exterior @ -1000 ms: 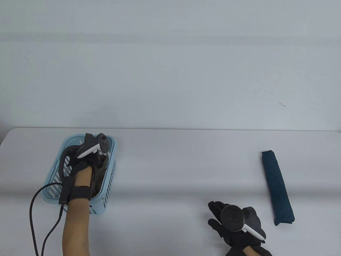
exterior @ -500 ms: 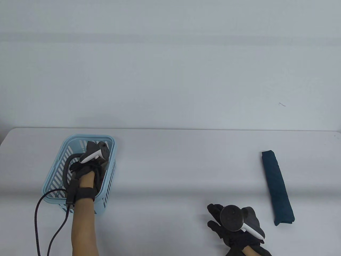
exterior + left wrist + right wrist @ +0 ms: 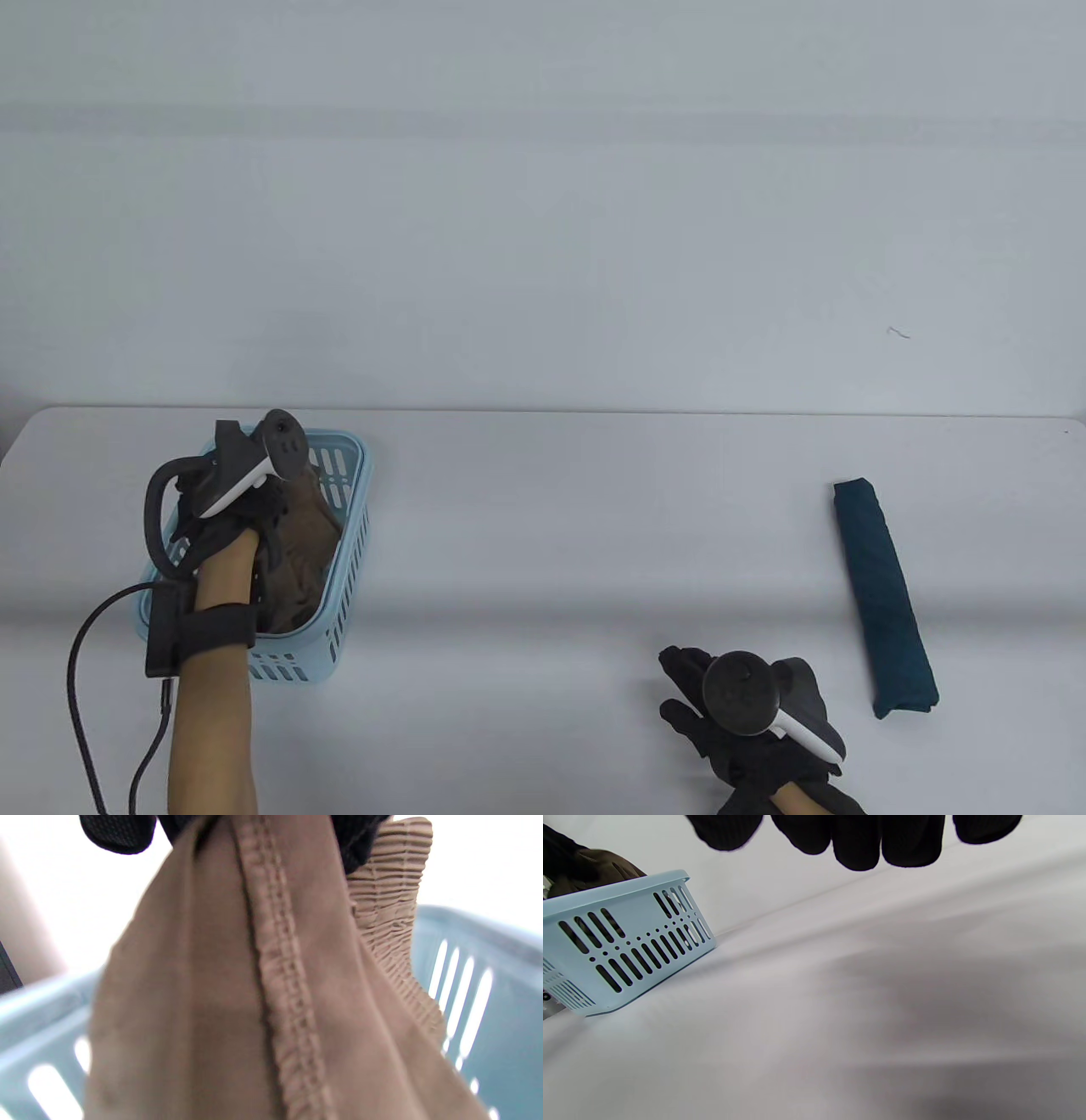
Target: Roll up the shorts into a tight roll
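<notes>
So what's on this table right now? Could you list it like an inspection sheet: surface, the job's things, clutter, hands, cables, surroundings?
Surface: pale grey table, bare in the middle.
Job's things: brown shorts partly lifted out of a blue basket at the left; a dark teal roll lies at the right.
Clutter: nothing seen.
Hands: left hand grips the shorts above the basket; right hand rests open on the table, holding nothing.
Cables: a black cable runs from the left wrist off the bottom edge.
Surroundings: plain pale wall with a small mark.
</notes>
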`<action>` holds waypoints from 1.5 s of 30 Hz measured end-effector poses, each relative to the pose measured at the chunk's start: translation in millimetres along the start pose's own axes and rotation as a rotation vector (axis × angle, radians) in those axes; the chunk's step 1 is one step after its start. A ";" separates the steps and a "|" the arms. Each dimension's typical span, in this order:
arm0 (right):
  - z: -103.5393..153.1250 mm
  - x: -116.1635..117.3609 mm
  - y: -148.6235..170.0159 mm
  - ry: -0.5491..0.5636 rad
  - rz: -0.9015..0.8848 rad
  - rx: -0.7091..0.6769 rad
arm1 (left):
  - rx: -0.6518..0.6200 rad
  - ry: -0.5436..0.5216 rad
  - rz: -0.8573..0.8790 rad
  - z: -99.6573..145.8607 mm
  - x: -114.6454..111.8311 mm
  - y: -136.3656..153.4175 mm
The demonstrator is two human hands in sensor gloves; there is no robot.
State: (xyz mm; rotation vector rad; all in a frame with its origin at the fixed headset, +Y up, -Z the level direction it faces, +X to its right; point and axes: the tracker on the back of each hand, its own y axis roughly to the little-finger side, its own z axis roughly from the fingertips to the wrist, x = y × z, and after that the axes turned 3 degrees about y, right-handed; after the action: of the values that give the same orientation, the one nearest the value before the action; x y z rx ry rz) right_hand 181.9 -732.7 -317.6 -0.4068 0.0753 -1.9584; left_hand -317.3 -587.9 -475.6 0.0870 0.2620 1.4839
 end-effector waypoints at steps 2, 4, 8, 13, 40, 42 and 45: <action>1.0 -2.3 0.7 0.011 -0.005 -0.001 | -0.001 -0.097 0.041 17.7 24.3 4.1; 1.8 -3.7 1.0 0.016 -0.009 -0.001 | -0.009 -0.179 0.078 33.3 43.6 5.2; 2.5 -5.0 1.3 0.024 -0.013 -0.004 | -0.050 -0.319 0.137 64.4 78.0 1.3; 2.8 -5.7 0.8 0.032 -0.014 -0.018 | -0.126 -0.432 0.153 101.0 111.6 -15.0; 3.4 -14.9 18.1 0.103 0.061 0.081 | -0.561 0.077 0.412 114.4 -57.4 -169.9; 2.6 -14.5 18.8 0.098 0.055 0.082 | -0.590 0.078 0.356 119.3 -70.8 -174.8; 0.6 -11.8 17.3 0.077 0.060 0.078 | -0.692 0.118 0.348 126.5 -77.5 -186.8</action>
State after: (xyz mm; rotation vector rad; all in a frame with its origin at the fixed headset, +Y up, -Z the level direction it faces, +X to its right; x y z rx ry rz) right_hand 201.5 -729.2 -324.1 -0.2754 0.0595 -1.9108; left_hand -112.1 -668.5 -384.5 -0.5355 -0.1927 1.8540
